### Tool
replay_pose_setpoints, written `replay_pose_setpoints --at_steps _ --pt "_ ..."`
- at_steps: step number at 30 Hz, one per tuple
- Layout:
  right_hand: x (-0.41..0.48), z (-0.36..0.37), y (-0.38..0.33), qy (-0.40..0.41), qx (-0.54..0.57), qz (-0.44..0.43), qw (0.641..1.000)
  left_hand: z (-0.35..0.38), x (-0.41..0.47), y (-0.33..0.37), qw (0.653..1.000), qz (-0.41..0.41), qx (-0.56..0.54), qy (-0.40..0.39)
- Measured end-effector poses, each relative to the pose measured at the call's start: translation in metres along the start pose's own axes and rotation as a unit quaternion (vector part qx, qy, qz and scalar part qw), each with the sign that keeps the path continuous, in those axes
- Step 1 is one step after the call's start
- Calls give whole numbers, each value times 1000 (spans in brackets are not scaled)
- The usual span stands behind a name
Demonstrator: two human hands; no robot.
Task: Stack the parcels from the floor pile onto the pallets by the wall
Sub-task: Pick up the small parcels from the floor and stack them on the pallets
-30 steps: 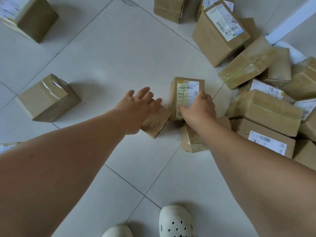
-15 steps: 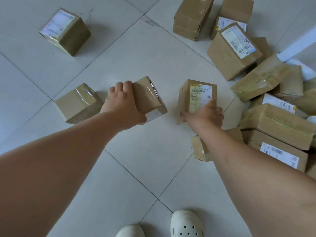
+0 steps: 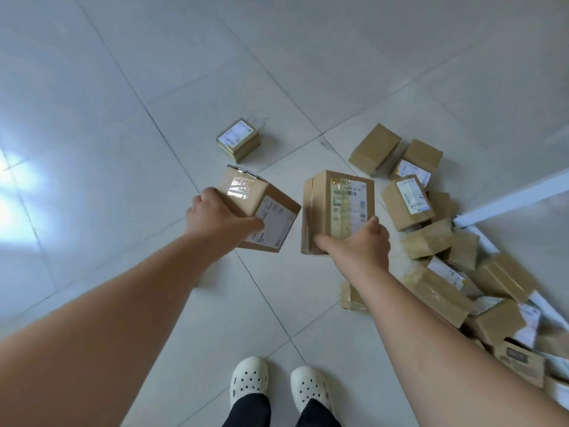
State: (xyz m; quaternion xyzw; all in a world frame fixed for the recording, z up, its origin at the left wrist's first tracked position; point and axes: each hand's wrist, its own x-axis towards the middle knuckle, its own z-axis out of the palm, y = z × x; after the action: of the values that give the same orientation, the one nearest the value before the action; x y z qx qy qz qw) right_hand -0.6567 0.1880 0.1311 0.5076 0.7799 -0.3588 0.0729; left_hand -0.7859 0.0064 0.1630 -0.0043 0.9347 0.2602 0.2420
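Two hands apart: squat taped brown cardboard box (image 3: 246, 195) is gripped by left hand (image 3: 215, 218), tall labelled brown cardboard box (image 3: 335, 204) by right hand (image 3: 360, 246); pale tiled floor (image 3: 92, 155) wide open leftward.

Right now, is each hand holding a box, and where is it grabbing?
Yes. The left hand grips the taped parcel by its near corner; the right hand grips the tall parcel by its near end.

Ref: lone parcel (image 3: 238, 140). Left & beyond it: tile floor (image 3: 107, 118) open, wide pass. Right of it: parcel pile (image 3: 431, 248) blocks, jammed vs white ledge (image 3: 511, 195). Nearer than it: left parcel (image 3: 258, 208) & right parcel (image 3: 335, 208), narrow gap btwn.
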Motion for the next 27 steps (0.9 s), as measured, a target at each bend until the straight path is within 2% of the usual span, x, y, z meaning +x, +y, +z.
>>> replay_pose_setpoints --at_steps 6,12,20,27 --pt "-103 -79 -96 -47 -36 -132 989 -145 -95 -1 986 -109 -110 52" --pt "-197 -122 -175 -82 -84 -283 952 -240 -190 -21 959 -165 -183 142" --pt "-314 -126 -223 -131 -117 -447 877 -300 -321 -71 912 -233 -177 286" --pt "-436 -84 -228 -207 -156 -548 795 -319 -434 -159 867 -281 -183 369"
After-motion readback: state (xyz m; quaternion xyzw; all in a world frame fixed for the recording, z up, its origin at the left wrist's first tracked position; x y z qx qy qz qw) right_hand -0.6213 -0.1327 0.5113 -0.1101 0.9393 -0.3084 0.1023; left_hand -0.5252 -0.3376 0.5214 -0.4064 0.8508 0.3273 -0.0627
